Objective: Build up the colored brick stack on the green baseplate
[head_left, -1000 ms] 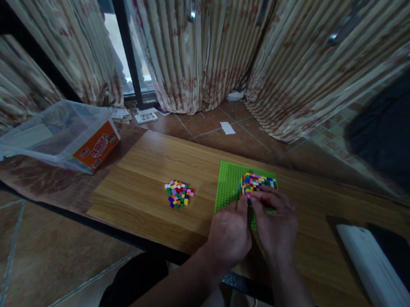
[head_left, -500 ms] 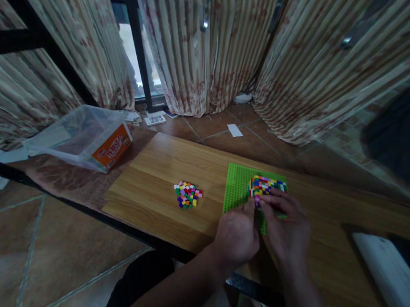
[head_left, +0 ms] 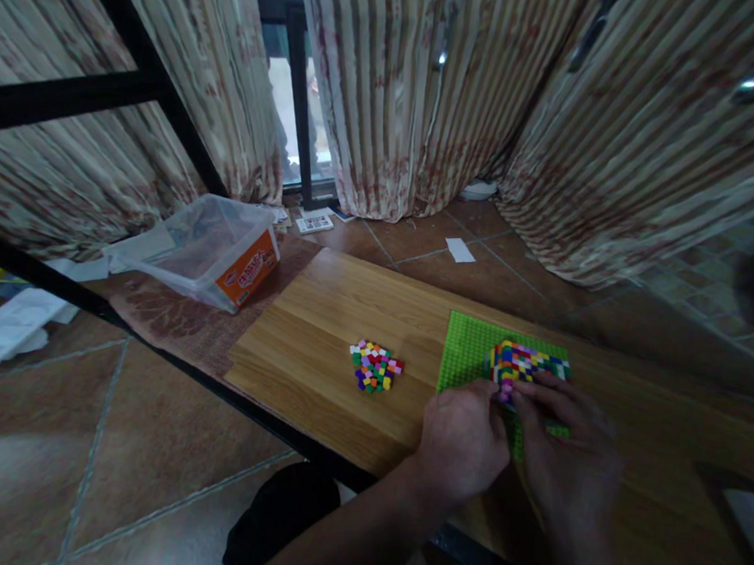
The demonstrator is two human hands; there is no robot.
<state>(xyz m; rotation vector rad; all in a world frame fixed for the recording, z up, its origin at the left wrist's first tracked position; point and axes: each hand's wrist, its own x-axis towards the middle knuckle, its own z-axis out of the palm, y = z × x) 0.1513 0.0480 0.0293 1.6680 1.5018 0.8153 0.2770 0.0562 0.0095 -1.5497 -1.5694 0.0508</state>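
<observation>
A multicoloured structure of small toy bricks [head_left: 519, 359] stands on a green studded baseplate [head_left: 467, 340]. My left hand [head_left: 466, 439] is closed, its thumb and forefinger gripping at the front left corner of the structure. From the right, my right hand [head_left: 569, 438] is also closed on the structure, with its thumb by the near corner and its fingers over the near side. A pink brick [head_left: 506, 386] shows between the two hands. My fingers partly hide the near side. To the left, a pile of loose toy bricks [head_left: 374, 368] lies on the wooden tabletop [head_left: 322, 330].
A clear plastic bin [head_left: 191, 257] with an orange label stands at the table's left end, on a brown patterned cover [head_left: 187, 321]. A pale object [head_left: 751, 520] lies at the right. Behind the table are striped curtains [head_left: 377, 102] and a paper [head_left: 460, 250] on the tiled floor.
The view has turned left, so everything sits further right in the picture. Both hands stay at the brick structure. The loose pile looks unchanged.
</observation>
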